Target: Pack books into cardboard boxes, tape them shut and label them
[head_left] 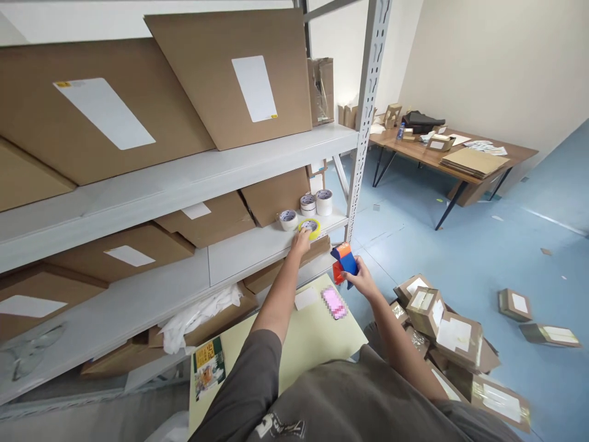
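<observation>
My left hand (pixel 301 239) reaches to the middle shelf, its fingers closed on the near edge of a roll of yellow tape (pixel 311 228). Around that roll stand several white tape rolls; one white roll (pixel 288 220) sits just left of it, others (pixel 324 202) behind. In my right hand (pixel 361 279) is a blue and orange tape dispenser (pixel 346 263), held up beside the shelf post. Below both hands lies a pale yellow table top (pixel 313 331) bearing a blurred pink object (pixel 334 302) and a white paper (pixel 306 298).
Large cardboard boxes (pixel 184 116) fill the grey shelves, whose upright post (pixel 363 123) stands ahead of me. Small taped parcels (pixel 460 337) are heaped on the blue floor at right. A wooden table (pixel 432 161) with cardboard and papers stands further back.
</observation>
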### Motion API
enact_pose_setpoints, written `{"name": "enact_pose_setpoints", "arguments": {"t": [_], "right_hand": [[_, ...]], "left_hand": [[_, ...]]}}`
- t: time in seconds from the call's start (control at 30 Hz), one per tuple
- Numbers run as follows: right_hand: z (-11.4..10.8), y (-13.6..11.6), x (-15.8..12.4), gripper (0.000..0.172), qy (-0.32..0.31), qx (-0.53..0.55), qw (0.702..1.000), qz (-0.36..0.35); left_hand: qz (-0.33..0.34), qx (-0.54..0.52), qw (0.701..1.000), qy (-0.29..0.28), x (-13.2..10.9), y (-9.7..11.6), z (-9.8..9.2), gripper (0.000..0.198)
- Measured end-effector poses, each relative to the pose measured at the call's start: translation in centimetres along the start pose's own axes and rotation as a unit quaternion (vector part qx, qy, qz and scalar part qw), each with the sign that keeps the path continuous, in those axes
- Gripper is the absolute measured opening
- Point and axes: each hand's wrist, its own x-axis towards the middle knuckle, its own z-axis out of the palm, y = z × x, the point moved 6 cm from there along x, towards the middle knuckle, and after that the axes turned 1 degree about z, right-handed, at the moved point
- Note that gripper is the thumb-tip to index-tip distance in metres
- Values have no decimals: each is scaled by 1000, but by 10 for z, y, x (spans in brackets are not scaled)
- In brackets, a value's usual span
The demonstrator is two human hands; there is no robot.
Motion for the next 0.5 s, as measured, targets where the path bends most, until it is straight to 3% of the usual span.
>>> {"name": "enact_pose_setpoints", "arguments": {"t": [0.1, 0.23, 0.37, 0.5], "right_hand": [[0, 0, 2, 52, 5, -3, 1000, -8], [15, -7, 10, 52, -10, -12, 999, -39], [42, -17, 16, 57, -16, -12, 996, -81], [83, -22, 17, 55, -43, -27, 994, -99]], "left_hand": [[24, 4, 999, 42, -28, -1, -17, 58], [53, -74, 993, 73, -76, -14, -46, 46], [57, -203, 975, 74, -142, -37, -73, 42], [16, -340, 936, 85, -217, -65, -95, 49]]}}
